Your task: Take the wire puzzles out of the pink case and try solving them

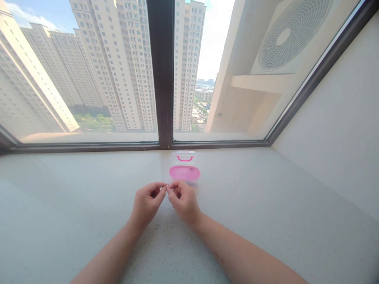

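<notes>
My left hand (149, 200) and my right hand (184, 200) meet over the sill, thumb and forefinger of each pinched, fingertips nearly touching. Whatever sits between the fingertips is too small to name. Just beyond my right hand stands a small clear plastic box (194, 182) with a pink tray (180, 172) in its top. A small dark ring (191, 170) lies at the right end of the tray. Behind it the clear lid (173, 158) is raised, with a pink handle (185, 159). My right hand hides part of the box's front.
The pale speckled windowsill (89, 189) spreads around my hands. A dark window frame (165, 79) with glass runs along the back, close behind the lid. At the right rises a white wall (340, 118). Tall buildings and an outdoor fan unit (291, 35) show outside.
</notes>
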`<state>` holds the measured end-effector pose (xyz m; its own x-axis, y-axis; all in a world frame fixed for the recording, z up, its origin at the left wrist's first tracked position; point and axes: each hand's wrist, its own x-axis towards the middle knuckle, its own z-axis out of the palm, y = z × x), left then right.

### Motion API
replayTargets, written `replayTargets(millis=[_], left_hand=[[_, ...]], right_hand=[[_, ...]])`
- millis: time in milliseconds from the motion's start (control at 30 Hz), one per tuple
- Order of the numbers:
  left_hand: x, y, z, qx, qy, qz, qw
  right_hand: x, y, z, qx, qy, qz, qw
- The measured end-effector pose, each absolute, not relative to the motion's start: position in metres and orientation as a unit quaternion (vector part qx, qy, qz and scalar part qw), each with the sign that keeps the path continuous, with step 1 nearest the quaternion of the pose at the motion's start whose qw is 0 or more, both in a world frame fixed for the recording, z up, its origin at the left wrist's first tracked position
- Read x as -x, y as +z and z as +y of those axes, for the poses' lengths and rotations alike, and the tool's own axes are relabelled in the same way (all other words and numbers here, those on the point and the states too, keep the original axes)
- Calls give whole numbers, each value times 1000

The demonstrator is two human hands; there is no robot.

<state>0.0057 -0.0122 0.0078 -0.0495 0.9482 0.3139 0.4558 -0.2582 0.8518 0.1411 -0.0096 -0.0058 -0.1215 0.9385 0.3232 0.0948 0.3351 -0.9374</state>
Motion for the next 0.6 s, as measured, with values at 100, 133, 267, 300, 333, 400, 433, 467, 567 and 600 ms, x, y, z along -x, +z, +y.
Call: replayTargets(millis=[100,133,267,300,333,400,433,467,567,600], left_hand=[[-6,7,-12,-639,474,540,274],[-6,7,-11,-637,476,538,278],[-6,9,-10,-620,488,539,294],[-7,9,-10,-616,489,541,297],[-7,10,-9,-614,490,542,299],[-7,9,-9,-613,490,543,299],[-8,9,-8,-613,490,544,298],[-8,9,-8,-614,490,544,295],[-7,7,-6,-612,491,550,285],[-7,7,-5,-609,493,554,281]], right_hand=[[-142,-4,-10,408,390,-633,530],[-143,-3,-9,409,383,-633,534],[-162,11,2,432,338,-612,569],[-172,17,7,446,316,-597,588],[-183,22,12,466,292,-583,598],[-208,33,23,510,266,-571,586],[-219,37,27,530,264,-575,565],[-229,41,30,548,262,-577,546],[-244,46,33,574,280,-623,451],[-244,47,33,577,281,-643,418]])
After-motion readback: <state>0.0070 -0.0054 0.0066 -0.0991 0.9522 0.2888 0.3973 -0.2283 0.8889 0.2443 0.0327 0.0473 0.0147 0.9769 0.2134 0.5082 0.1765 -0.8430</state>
